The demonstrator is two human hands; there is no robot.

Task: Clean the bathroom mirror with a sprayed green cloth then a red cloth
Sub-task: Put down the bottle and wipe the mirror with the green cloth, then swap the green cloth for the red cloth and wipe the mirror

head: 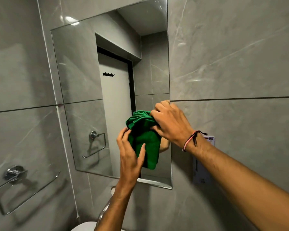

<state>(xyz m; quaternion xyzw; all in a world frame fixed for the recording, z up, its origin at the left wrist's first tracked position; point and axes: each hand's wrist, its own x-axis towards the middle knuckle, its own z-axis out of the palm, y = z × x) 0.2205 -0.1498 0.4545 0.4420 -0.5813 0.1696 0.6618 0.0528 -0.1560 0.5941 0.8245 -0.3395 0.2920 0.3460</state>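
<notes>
The tall frameless mirror [83, 67] hangs on the grey tiled wall and reflects a white door with a black hook rail. A bunched green cloth [144, 139] hangs in front of the mirror's lower right part. My right hand [169, 124] grips the cloth's top, close to the mirror's right edge. My left hand [130, 152] holds the cloth's lower part from the left, thumb across its front. No red cloth or spray bottle is in view.
A chrome towel ring [15, 182] is fixed to the left wall, and its reflection shows in the mirror. A white wall fixture [200, 174] sits right of the mirror, behind my right forearm. A white rounded object [85, 226] shows at the bottom edge.
</notes>
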